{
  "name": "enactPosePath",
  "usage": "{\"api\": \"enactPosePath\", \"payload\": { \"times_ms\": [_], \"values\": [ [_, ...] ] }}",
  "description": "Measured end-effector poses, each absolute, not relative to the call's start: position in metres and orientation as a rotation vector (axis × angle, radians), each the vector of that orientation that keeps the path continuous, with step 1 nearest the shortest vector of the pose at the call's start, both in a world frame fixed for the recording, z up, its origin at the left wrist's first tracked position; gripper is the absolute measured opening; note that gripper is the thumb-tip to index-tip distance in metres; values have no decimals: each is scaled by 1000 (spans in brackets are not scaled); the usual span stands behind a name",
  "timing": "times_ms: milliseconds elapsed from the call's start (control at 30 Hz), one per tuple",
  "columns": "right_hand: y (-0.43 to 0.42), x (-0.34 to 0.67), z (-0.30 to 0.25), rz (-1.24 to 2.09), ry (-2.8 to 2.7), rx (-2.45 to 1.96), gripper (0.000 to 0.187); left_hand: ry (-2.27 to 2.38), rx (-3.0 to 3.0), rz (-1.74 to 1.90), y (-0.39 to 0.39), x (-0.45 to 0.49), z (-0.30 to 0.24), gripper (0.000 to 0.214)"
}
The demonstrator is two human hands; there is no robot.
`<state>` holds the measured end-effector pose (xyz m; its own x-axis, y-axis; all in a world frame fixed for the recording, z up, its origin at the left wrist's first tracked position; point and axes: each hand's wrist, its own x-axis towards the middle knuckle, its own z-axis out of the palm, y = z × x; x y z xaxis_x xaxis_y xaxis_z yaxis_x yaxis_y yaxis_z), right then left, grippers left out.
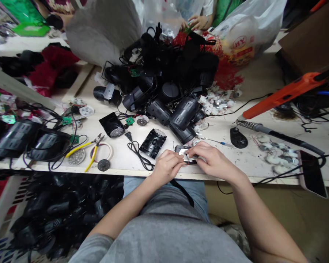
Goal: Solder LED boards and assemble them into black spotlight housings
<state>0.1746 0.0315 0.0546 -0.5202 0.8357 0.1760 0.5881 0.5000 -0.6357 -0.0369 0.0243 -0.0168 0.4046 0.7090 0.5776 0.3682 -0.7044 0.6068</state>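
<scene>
My left hand (167, 166) and my right hand (212, 159) meet near the front edge of the worktable (249, 80). Both pinch a small white part (184, 153) with thin wires, held over a dark flat piece (181, 148). Fingers of both hands are curled around it. A black back plate (152, 143) and a black power cord (138, 151) lie just left of my left hand. A thin screwdriver (215, 140) lies just beyond my right hand.
A heap of black lamp housings (170, 84) fills the table's middle. Yellow-handled pliers (86, 149) and a tape ring (105, 148) lie at left. A soldering iron (276, 135), orange tool (287, 93) and phone (312, 173) sit at right. Another person's hands (196, 22) work at the far side.
</scene>
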Motion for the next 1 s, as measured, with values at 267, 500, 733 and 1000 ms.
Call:
{"api": "enactPosePath", "payload": {
  "times_ms": [267,500,733,1000],
  "values": [
    [38,163,42,581,-2335,-956,35,913,2326,1214,25,-37,-15,9],
    [25,168,40,515,-2193,-1262,23,924,2380,1281,24,-36,-11,7],
    [30,168,29,562,-2264,-1127,36,910,2374,1262,25,-37,-13,2],
    [33,196,51,106,-1725,-1273,34,899,2383,1278,25,-37,-11,2]
  ]
}}
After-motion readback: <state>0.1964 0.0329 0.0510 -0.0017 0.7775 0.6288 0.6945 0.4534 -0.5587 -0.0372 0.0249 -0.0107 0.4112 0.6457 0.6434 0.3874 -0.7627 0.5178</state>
